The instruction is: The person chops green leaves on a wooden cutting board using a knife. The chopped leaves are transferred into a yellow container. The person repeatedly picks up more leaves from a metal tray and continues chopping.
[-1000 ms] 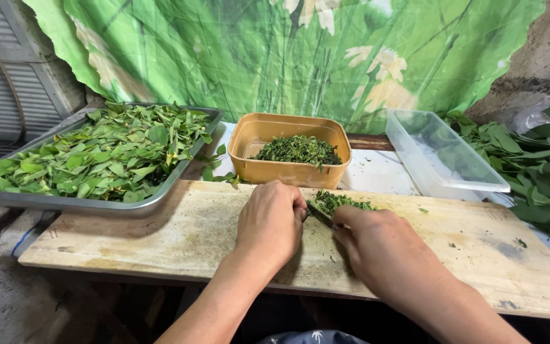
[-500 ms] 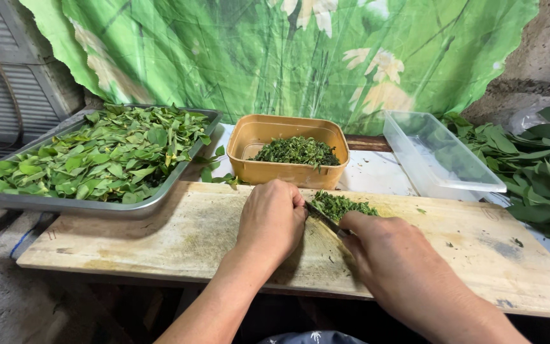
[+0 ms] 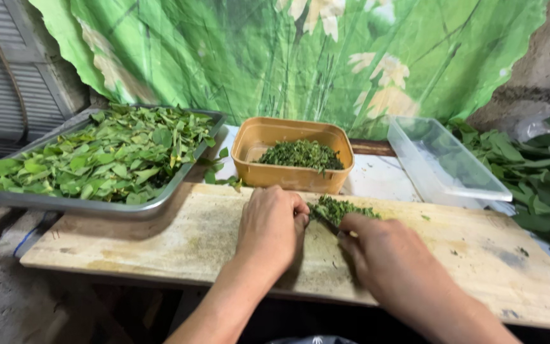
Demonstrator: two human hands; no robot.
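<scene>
both hands work close together on the wooden cutting board [image 3: 160, 239], near its far edge. the left hand [image 3: 270, 227] is curled knuckles-up, fingers bunched and pressed down on the near-left end of a small pile of chopped green leaves [image 3: 338, 209]; what it pins under the fingers is hidden by the hand itself. the right hand [image 3: 383, 251] is closed around the handle of a knife [image 3: 324, 220], whose dark blade shows only as a short strip between the two hands, angled toward the left hand's fingertips and lying against the edge of the pile. the handle is covered by the fingers.

the chopped pile sits on the board just beyond the hands, touching both. directly behind it, off the board, stands an orange plastic tub [image 3: 291, 153] with more finely chopped greens heaped in its right half. to the left, a metal tray [image 3: 65, 202] rests partly over the board's far-left corner and is filled with whole green leaves [image 3: 103, 156]; a few loose leaves lie between the tray and the tub. to the right of the tub sits a clear plastic container [image 3: 447, 162], tilted, with leafy green branches [image 3: 542, 172] heaped beside it at the right edge of view. a green flower-printed cloth [image 3: 288, 57] hangs behind everything. small green flecks are scattered on the board's right half.
</scene>
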